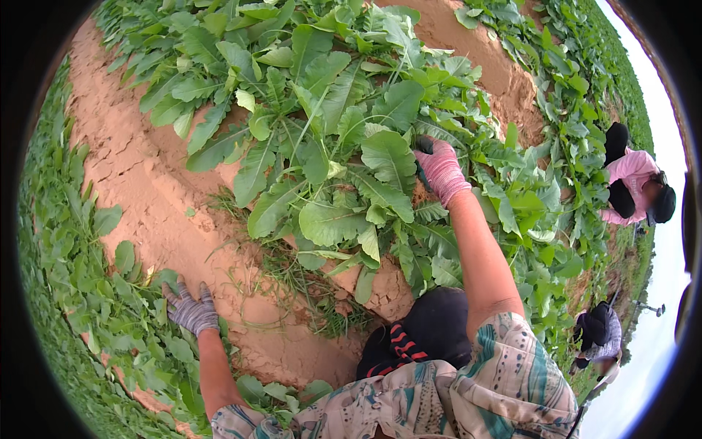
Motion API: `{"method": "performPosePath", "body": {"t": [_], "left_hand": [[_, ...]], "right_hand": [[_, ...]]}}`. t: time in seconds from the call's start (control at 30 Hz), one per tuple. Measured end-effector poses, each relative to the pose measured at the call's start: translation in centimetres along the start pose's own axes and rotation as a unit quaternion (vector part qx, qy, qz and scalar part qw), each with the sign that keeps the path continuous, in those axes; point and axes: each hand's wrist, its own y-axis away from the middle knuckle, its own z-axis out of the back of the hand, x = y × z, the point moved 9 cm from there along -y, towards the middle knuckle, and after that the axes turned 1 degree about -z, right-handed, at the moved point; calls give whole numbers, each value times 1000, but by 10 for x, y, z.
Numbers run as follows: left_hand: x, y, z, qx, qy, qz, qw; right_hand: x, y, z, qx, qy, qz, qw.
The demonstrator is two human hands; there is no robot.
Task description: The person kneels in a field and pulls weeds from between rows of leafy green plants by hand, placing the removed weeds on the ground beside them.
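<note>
My left hand (190, 309), in a grey striped glove, lies flat with its fingers spread on the reddish soil ridge (146, 183), at the edge of low green weeds. My right hand (441, 171), in a pink knit glove, reaches into the broad-leaved green plants (336, 139) on top of the ridge. Its fingers are curled around a dark handle (422, 146) that sticks out by the thumb; the rest of that handle is hidden among the leaves. My patterned sleeves fill the lower edge.
A dark cloth with red stripes (409, 340) sits just below my right arm. Thin grass (300, 282) grows at the plants' base. A furrow of weeds (80, 293) runs on the left. A person in pink (635, 183) and another person (599, 333) bend over rows on the right.
</note>
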Motion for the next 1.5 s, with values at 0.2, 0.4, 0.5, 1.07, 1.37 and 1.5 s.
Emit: {"method": "performPosePath", "body": {"t": [0.2,0.4,0.5,1.07,1.37,1.5], "left_hand": [[1,1,0,-18,34,-5,999],[1,1,2,-36,52,-20,998],[0,1,5,-45,48,-22,998],[1,1,8,-52,55,-30,997],[2,2,4,-56,69,-35,995],[2,1,4,-67,69,-36,995]], "right_hand": [[5,-56,-74,106,-70,-196,972],[82,-30,-93,186,267,3,946],[96,-18,-85,207,348,-13,914],[123,118,-37,-46,140,315,938],[231,222,-160,457,160,448,751],[209,30,-59,182,-339,174,906]]}}
